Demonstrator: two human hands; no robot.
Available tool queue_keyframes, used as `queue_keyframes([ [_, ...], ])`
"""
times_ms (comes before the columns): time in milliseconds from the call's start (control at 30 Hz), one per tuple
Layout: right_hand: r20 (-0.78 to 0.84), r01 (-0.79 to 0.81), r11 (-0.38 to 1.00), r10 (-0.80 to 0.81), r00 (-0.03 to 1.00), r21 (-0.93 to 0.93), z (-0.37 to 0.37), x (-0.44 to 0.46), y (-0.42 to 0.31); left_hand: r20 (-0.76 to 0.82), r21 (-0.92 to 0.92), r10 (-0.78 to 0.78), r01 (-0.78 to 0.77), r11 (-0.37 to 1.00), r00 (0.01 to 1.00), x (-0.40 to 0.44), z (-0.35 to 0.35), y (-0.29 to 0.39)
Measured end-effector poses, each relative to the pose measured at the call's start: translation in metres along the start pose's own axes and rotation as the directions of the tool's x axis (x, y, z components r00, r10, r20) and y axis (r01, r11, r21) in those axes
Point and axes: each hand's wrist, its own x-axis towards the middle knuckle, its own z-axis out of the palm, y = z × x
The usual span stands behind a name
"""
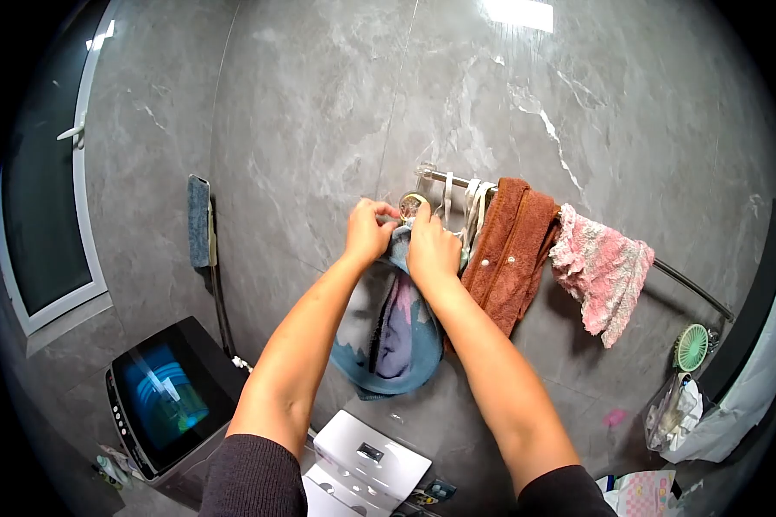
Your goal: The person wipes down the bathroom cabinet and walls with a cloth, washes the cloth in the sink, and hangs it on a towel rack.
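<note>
A blue, grey and purple cloth item hangs against the wall in front of me, sagging in a rounded shape. At its gathered top, my left hand pinches the fabric with thumb and fingers. My right hand is closed on the other side of that top, its index finger pointing up by a round, gold-rimmed fitting on the wall. Where the cloth meets the fitting is partly hidden by my fingers.
A metal towel rail holds pale straps, a brown towel and a pink-white cloth. A washing machine, toilet and mop stand lower left. A green fan and plastic bag hang at right.
</note>
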Motion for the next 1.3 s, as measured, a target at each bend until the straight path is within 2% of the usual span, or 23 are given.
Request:
queue_keyframes([
  [100,0.093,0.010,1.000,-0.010,0.996,0.006,0.001,-0.011,0.006,0.057,-0.007,0.031,-0.031,1.000,0.998,-0.024,0.002,-0.002],
  [133,0.111,0.010,1.000,-0.011,0.994,0.012,0.000,-0.017,0.007,-0.012,0.010,0.076,-0.076,0.997,0.997,-0.032,0.003,-0.001],
  [200,-0.019,0.096,0.994,-0.095,0.995,0.048,-0.006,-0.035,0.008,-0.141,0.060,0.162,-0.155,0.986,0.977,-0.048,0.005,0.003],
  [233,-0.059,0.141,0.987,-0.136,0.989,0.082,-0.010,-0.043,0.008,-0.095,0.043,0.128,-0.124,0.991,0.987,-0.054,0.003,0.004],
  [267,-0.101,0.188,0.975,-0.177,0.979,0.114,-0.013,-0.050,0.008,-0.143,0.078,0.150,-0.140,0.987,0.978,-0.058,0.004,0.006],
  [333,-0.103,0.214,0.960,-0.198,0.975,0.180,-0.010,-0.059,0.009,-0.228,0.154,0.195,-0.163,0.975,0.954,-0.068,0.005,0.009],
  [433,-0.081,0.233,0.923,-0.218,0.972,0.308,-0.035,-0.078,0.011,-0.225,0.162,0.211,-0.177,0.971,0.951,-0.097,-0.006,0.025],
  [467,-0.122,0.278,0.880,-0.249,0.961,0.384,-0.041,-0.092,0.014,-0.223,0.169,0.230,-0.195,0.966,0.947,-0.112,-0.008,0.036],
  [533,-0.165,0.353,0.784,-0.314,0.935,0.511,-0.053,-0.134,0.027,-0.113,-0.068,0.196,-0.204,0.976,0.974,-0.156,-0.009,0.047],
  [600,-0.106,0.305,0.743,-0.304,0.947,0.596,-0.062,-0.189,0.046,-0.054,-0.170,0.167,-0.174,0.970,0.984,-0.210,-0.008,0.070],
  [667,0.117,0.028,0.757,-0.138,0.983,0.653,-0.068,-0.249,0.077,0.045,-0.183,0.158,-0.148,0.972,0.986,-0.267,0.004,0.076],
  [700,0.224,-0.087,0.744,-0.085,0.971,0.662,-0.062,-0.278,0.105,0.096,-0.222,0.127,-0.103,0.970,0.987,-0.293,0.010,0.082],
  [733,0.229,-0.204,0.737,0.069,0.971,0.644,-0.067,-0.295,0.131,0.159,-0.227,0.141,-0.103,0.969,0.977,-0.316,0.018,0.084],
  [800,0.218,-0.410,0.666,0.356,0.909,0.623,-0.086,-0.324,0.181,0.319,-0.333,0.161,-0.048,0.942,0.934,-0.345,0.033,0.092],
  [833,0.011,-0.397,0.689,0.493,0.870,0.606,-0.095,-0.324,0.212,0.349,-0.371,0.203,-0.064,0.927,0.915,-0.347,0.042,0.099],
  [867,-0.196,-0.390,0.710,0.592,0.782,0.587,-0.106,-0.316,0.241,0.378,-0.402,0.240,-0.075,0.912,0.894,-0.349,0.049,0.107],
  [933,-0.595,-0.346,0.845,0.533,0.602,0.407,-0.132,-0.284,0.287,0.389,-0.423,0.235,-0.054,0.905,0.891,-0.341,0.063,0.124],
  [1000,-0.698,-0.378,0.921,0.334,0.633,0.097,-0.108,-0.264,0.317,0.395,-0.450,0.241,-0.042,0.892,0.887,-0.337,0.078,0.140],
  [1067,-0.375,-0.355,0.884,0.232,0.898,-0.303,-0.063,-0.271,0.309,0.395,-0.485,0.263,-0.043,0.873,0.880,-0.331,0.094,0.154],
  [1100,-0.063,-0.113,0.965,0.100,0.993,-0.237,-0.060,-0.275,0.297,0.400,-0.510,0.281,-0.043,0.859,0.872,-0.331,0.101,0.160],
  [1133,0.242,0.103,0.991,-0.079,0.967,-0.086,-0.063,-0.280,0.289,0.410,-0.525,0.297,-0.043,0.850,0.862,-0.333,0.106,0.167],
  [1233,0.301,0.468,0.882,-0.434,0.849,-0.052,-0.087,-0.277,0.320,0.428,-0.552,0.348,-0.064,0.832,0.834,-0.327,0.109,0.181],
  [1300,0.093,0.231,0.906,-0.211,0.973,-0.354,-0.109,-0.271,0.375,0.426,-0.544,0.362,-0.085,0.835,0.830,-0.319,0.101,0.182],
])
